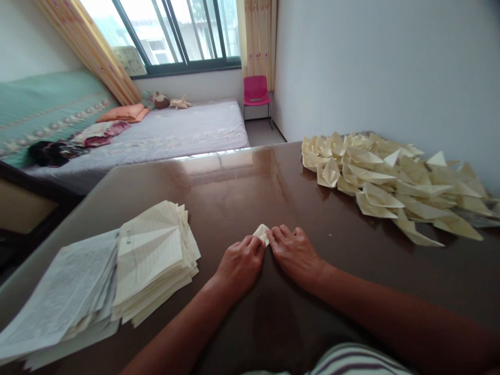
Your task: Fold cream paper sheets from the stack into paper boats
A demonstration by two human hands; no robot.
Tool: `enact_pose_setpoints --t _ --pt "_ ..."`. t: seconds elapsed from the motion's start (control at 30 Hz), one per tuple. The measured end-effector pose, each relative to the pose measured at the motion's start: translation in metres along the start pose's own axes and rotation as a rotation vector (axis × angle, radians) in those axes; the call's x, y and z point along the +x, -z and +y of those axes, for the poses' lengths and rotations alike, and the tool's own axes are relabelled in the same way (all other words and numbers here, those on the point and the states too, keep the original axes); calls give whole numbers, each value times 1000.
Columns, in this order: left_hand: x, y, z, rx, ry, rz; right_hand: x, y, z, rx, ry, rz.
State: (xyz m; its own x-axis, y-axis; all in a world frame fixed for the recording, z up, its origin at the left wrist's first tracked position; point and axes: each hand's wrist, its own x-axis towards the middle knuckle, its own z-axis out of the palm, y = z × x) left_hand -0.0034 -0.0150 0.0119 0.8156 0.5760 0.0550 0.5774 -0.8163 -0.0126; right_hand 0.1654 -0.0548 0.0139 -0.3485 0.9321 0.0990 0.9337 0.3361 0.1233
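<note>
A small piece of folded cream paper (262, 234) lies on the brown table (250, 187) between my two hands, mostly covered by them. My left hand (242, 260) is closed, its curled fingers gripping the paper's left side. From the right, my right hand (295, 253) presses the paper's other edge with bent fingers, the thumb side hidden. To the left are a stack of cream lined sheets (150, 245) and a stack of greyish printed sheets (70, 286), the two touching. Many folded paper boats (375, 195) are heaped at the right.
A white wall (371, 67) borders the table on the right, behind the heap. Past the far edge stand a bed (195, 125) and a pink chair (257, 91) below a window (183, 31). A dark wooden chair (27, 208) is at the left.
</note>
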Motion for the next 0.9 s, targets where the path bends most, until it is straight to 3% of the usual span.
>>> enact_pose_setpoints --t 0.27,0.43,0.6,0.73,0.9 --pt "5 -9 -14 -203 98 266 6 -6 13 12 -11 16" --pt "6 -10 -13 -176 48 230 3 1 12 73 49 31" --pt "5 -13 -14 -211 115 225 5 0 13 133 85 16" --pt "6 -17 -16 -244 190 257 11 -8 24 325 -9 38" --pt "6 -22 -20 -364 146 247 15 -19 34 581 -65 88"
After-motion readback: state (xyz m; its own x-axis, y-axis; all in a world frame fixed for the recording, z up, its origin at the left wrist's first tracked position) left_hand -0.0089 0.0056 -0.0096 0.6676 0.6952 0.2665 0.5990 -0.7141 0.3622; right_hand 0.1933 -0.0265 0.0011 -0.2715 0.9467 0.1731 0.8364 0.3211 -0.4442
